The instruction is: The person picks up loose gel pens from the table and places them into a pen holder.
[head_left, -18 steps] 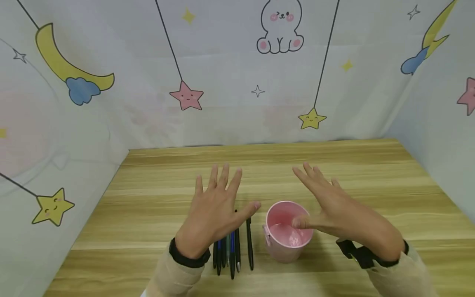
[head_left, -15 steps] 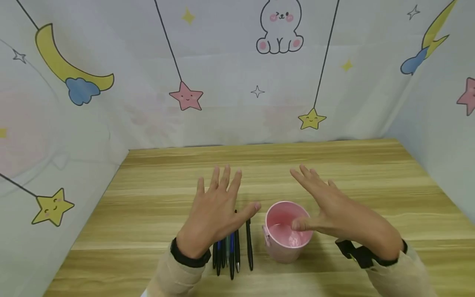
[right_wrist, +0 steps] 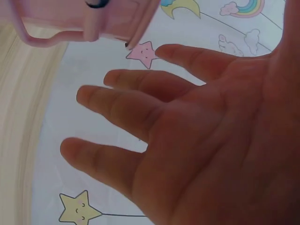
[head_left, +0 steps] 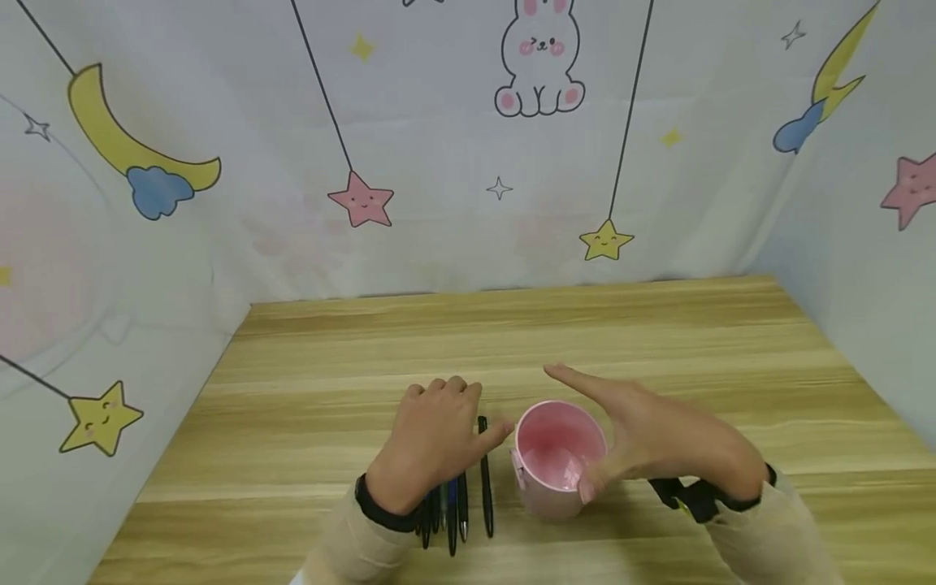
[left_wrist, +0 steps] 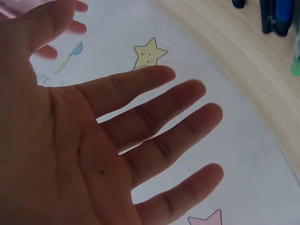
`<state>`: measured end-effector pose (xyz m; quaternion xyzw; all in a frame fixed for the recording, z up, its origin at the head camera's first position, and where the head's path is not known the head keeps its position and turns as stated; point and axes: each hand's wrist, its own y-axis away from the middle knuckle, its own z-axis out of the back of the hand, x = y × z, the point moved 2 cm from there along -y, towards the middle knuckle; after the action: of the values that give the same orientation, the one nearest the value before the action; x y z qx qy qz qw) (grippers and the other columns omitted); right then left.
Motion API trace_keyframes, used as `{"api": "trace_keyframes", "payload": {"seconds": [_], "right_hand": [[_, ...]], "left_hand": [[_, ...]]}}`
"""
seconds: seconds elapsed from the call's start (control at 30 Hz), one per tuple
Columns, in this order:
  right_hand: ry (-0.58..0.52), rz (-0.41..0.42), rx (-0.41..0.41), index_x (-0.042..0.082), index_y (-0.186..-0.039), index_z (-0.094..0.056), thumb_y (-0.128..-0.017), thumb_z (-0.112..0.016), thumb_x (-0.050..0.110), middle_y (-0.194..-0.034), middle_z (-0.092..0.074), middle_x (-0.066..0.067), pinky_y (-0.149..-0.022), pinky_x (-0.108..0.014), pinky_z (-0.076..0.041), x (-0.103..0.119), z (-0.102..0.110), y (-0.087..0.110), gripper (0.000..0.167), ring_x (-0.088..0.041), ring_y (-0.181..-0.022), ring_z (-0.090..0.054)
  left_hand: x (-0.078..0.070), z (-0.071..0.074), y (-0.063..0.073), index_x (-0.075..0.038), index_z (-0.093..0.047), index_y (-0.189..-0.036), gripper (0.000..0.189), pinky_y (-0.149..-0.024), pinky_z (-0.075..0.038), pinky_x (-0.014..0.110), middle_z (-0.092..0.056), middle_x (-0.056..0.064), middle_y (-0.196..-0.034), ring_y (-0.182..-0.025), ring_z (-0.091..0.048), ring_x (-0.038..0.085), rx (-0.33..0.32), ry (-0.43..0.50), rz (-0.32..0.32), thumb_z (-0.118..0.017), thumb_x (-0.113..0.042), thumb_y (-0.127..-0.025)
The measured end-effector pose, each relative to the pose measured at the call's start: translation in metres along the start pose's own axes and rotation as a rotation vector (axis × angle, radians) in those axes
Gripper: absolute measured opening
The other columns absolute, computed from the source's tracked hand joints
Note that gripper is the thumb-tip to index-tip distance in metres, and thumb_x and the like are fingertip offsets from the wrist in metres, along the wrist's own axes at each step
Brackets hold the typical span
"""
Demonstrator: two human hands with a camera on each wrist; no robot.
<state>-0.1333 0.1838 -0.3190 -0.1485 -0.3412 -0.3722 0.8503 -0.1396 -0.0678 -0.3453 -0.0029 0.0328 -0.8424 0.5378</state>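
A pink bucket [head_left: 544,500] stands upright on the wooden table, its inside bare in the head view. My right hand [head_left: 654,426] is at the bucket's right side, thumb overlapping the near right rim and fingers reaching past the far side. In the right wrist view its fingers are spread, nothing in them, below the bucket's side and pink handle [right_wrist: 51,40]. Over a row of black and blue pens [head_left: 452,520] hovers my left hand [head_left: 435,439], fingers loosely extended and holding nothing; it hides the pens' far ends. One black pen [head_left: 486,491] lies apart, between the row and the bucket.
The wooden table [head_left: 351,349] reaches back to a white cloth [head_left: 439,252] printed with stars, moons and a rabbit. This cloth also encloses the left and right sides. Black bands circle both wrists [head_left: 383,508].
Both hands have come lower and nearer the person. The left fingers now tip downward over the pens, and the right hand has moved left and closer round the bucket. The head view has shifted slightly.
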Motion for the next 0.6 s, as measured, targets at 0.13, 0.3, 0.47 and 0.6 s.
{"api": "trace_keyframes", "payload": {"seconds": [0.13,0.3,0.47,0.6], "right_hand": [[-0.071,0.016,0.042,0.022,-0.161,-0.026,-0.064,-0.094,0.047,-0.141,-0.055,0.001,-0.092,-0.043,-0.052,0.000,-0.005,-0.002,0.121,-0.024,-0.120,-0.057],[-0.139,0.022,0.081,0.017,-0.160,-0.027,-0.067,-0.093,0.046,-0.129,-0.062,-0.002,-0.090,-0.041,-0.053,0.001,-0.011,-0.004,0.118,-0.027,-0.112,-0.061],[-0.147,0.013,0.095,0.017,-0.160,-0.028,-0.067,-0.092,0.047,-0.131,-0.060,-0.003,-0.090,-0.041,-0.053,-0.002,-0.014,-0.005,0.116,-0.028,-0.113,-0.060],[-0.143,-0.005,0.101,0.016,-0.159,-0.029,-0.066,-0.092,0.047,-0.131,-0.060,-0.003,-0.091,-0.042,-0.053,-0.003,-0.015,-0.005,0.117,-0.027,-0.113,-0.060]], "left_hand": [[-0.003,-0.008,-0.001,-0.009,-0.073,-0.110,0.062,-0.078,-0.053,0.048,-0.068,0.008,-0.099,-0.092,-0.067,0.027,-0.009,-0.049,-0.039,-0.054,-0.065,-0.094],[-0.006,-0.014,-0.001,-0.009,-0.073,-0.096,0.051,-0.066,-0.055,0.043,-0.065,0.006,-0.085,-0.078,-0.066,0.024,-0.045,-0.049,-0.075,-0.062,-0.058,-0.092],[-0.007,-0.019,-0.002,-0.010,-0.069,-0.082,0.046,-0.054,-0.052,0.040,-0.060,0.002,-0.072,-0.066,-0.064,0.020,-0.051,-0.015,-0.078,-0.065,-0.055,-0.092],[-0.009,-0.022,-0.002,-0.011,-0.066,-0.076,0.045,-0.049,-0.049,0.037,-0.060,0.001,-0.068,-0.063,-0.063,0.017,-0.055,-0.018,-0.084,-0.066,-0.054,-0.091]]}}
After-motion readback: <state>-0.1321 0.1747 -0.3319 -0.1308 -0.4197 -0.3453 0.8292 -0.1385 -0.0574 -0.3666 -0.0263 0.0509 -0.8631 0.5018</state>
